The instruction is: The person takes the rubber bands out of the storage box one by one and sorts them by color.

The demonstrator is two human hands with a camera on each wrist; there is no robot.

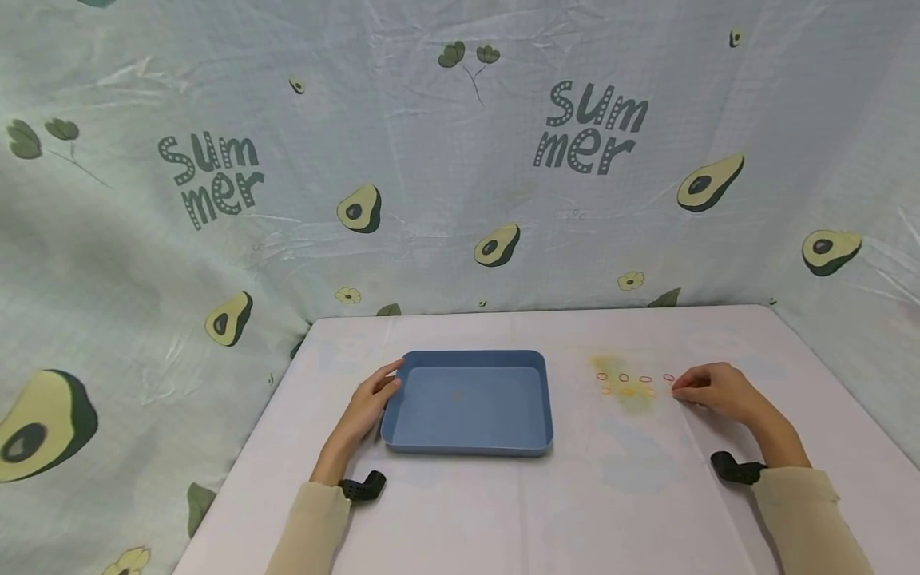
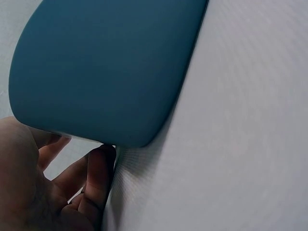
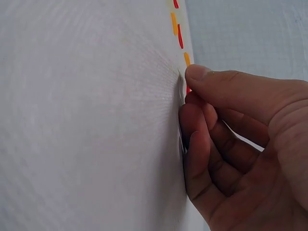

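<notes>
A shallow blue tray (image 1: 467,449) with rounded corners lies on the table. My left hand (image 1: 370,403) holds its left side near the far corner; in the left wrist view several fingers (image 2: 98,175) are bent against the tray's outer wall (image 2: 106,72). To the right, small thin loops like rubber bands lie in two rows, red (image 1: 624,378) behind and orange (image 1: 628,392) in front. At the right end of these rows, my right hand (image 1: 719,389) pinches at the tabletop, with a speck of orange at its fingertips. The pinched loop is mostly hidden by thumb and fingers.
A pale cloth covers the table (image 1: 460,511), with a yellowish stain (image 1: 636,403) around the loops. Behind and at the sides hangs a curtain (image 1: 431,160) printed with avocados and lettering. Each wrist wears a black camera mount (image 1: 735,469).
</notes>
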